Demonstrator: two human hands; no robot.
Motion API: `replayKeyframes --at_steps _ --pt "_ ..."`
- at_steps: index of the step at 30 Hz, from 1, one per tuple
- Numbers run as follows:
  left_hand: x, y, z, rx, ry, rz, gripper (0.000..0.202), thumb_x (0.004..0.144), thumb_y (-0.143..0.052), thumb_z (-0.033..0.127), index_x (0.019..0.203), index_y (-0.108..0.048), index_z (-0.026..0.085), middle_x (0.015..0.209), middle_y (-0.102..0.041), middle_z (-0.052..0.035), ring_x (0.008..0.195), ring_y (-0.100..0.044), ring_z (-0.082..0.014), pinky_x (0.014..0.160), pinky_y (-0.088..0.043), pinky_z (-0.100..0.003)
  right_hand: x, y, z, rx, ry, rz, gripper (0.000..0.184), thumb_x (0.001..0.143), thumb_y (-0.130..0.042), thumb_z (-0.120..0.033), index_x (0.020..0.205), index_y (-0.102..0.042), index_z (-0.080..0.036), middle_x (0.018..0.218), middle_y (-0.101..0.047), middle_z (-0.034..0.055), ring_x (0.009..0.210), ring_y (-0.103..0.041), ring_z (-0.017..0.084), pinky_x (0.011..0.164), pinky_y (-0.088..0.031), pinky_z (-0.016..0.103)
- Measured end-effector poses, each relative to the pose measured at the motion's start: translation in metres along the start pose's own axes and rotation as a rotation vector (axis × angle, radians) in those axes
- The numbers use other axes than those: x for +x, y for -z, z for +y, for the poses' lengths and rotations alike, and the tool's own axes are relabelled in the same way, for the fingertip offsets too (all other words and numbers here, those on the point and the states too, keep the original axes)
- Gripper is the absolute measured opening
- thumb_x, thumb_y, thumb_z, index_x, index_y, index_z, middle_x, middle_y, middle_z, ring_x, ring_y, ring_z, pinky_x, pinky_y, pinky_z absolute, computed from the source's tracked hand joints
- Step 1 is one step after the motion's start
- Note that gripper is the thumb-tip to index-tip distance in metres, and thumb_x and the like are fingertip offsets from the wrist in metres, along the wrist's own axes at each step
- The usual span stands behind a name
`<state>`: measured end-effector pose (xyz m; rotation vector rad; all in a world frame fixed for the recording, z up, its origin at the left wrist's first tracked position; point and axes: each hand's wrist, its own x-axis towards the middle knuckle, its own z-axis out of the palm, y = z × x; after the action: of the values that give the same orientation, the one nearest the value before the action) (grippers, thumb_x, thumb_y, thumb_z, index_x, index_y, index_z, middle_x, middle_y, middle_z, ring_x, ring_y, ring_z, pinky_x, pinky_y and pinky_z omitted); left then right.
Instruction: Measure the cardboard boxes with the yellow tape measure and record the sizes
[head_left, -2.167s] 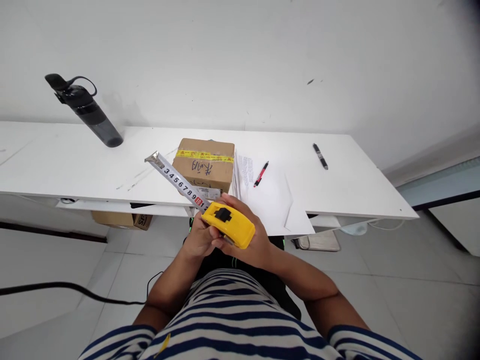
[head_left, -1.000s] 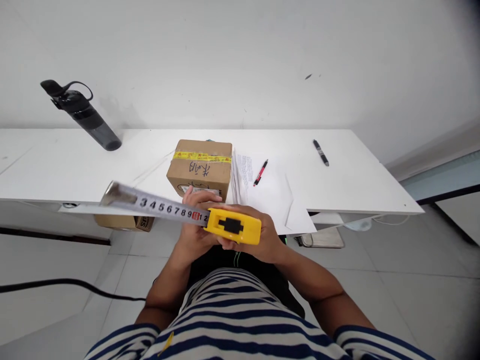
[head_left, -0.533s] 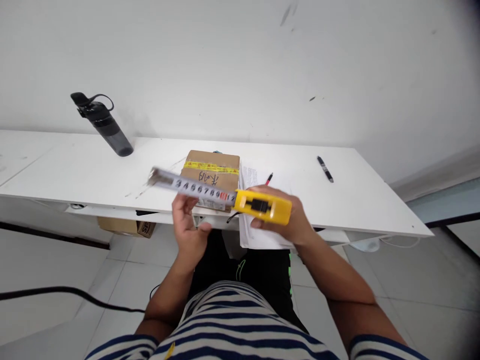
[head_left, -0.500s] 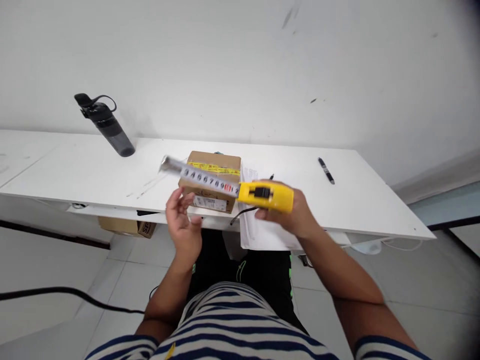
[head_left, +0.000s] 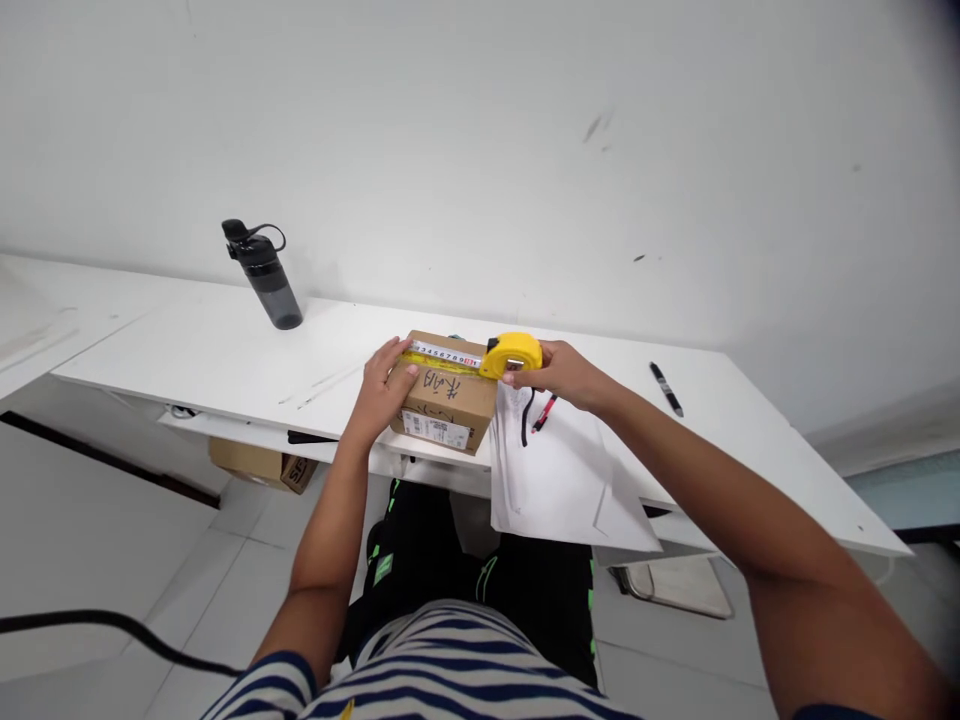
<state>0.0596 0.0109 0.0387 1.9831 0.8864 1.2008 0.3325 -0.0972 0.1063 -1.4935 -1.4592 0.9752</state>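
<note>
A small brown cardboard box (head_left: 457, 398) lies on the white table, with yellow printed tape across its top, black handwriting and a white label on its near side. My right hand (head_left: 566, 372) grips a yellow tape measure (head_left: 517, 352) at the box's right end. Its extended blade (head_left: 448, 356) runs along the box top, numbers facing up. At the left end, my left hand (head_left: 382, 390) is closed around the box edge, fingers by the blade's tip. Those fingers hide the hook.
White papers (head_left: 562, 480) lie right of the box and overhang the front edge, with a red-and-black pen (head_left: 544, 413) on them. A black marker (head_left: 666, 388) rests farther right. A dark water bottle (head_left: 271, 285) stands back left. Below the table is another carton (head_left: 255, 465).
The tape measure has come down from the air onto the box top. My left hand has moved from beside the box, open, to its left edge. The view has shifted.
</note>
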Motion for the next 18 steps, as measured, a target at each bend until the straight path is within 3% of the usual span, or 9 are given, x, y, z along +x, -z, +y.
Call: replayKeyframes --at_steps 4,10,18 --pt "-0.003 -0.004 -0.002 -0.014 0.031 0.013 0.049 0.097 -0.048 0.038 0.142 -0.054 0.021 0.148 -0.055 -0.0108 0.138 -0.05 -0.0253 0.119 -0.036 -0.047 0.002 0.005 0.002 0.021 0.033 -0.066 0.051 0.069 -0.082 -0.04 0.114 -0.072 -0.019 0.113 -0.072 0.0069 0.097 -0.065 0.02 0.084 -0.051 0.037" --pt "-0.004 0.001 0.004 0.148 0.034 -0.023 0.046 0.096 -0.046 0.034 0.14 -0.057 0.025 0.147 -0.057 -0.0057 0.136 -0.053 -0.0242 0.119 -0.039 -0.044 0.01 0.007 -0.002 0.005 -0.011 -0.111 0.05 0.066 -0.084 -0.039 0.112 -0.073 -0.023 0.115 -0.073 0.0048 0.106 -0.065 0.024 0.094 -0.051 0.041" --pt "-0.006 -0.003 0.003 0.138 0.106 0.058 0.043 0.096 -0.048 0.039 0.136 -0.061 0.028 0.137 -0.066 -0.0039 0.126 -0.061 -0.0258 0.109 -0.047 -0.042 0.015 0.013 -0.003 -0.022 -0.031 -0.151 0.052 0.064 -0.085 -0.039 0.112 -0.073 -0.023 0.115 -0.073 0.0058 0.108 -0.065 0.026 0.097 -0.051 0.044"
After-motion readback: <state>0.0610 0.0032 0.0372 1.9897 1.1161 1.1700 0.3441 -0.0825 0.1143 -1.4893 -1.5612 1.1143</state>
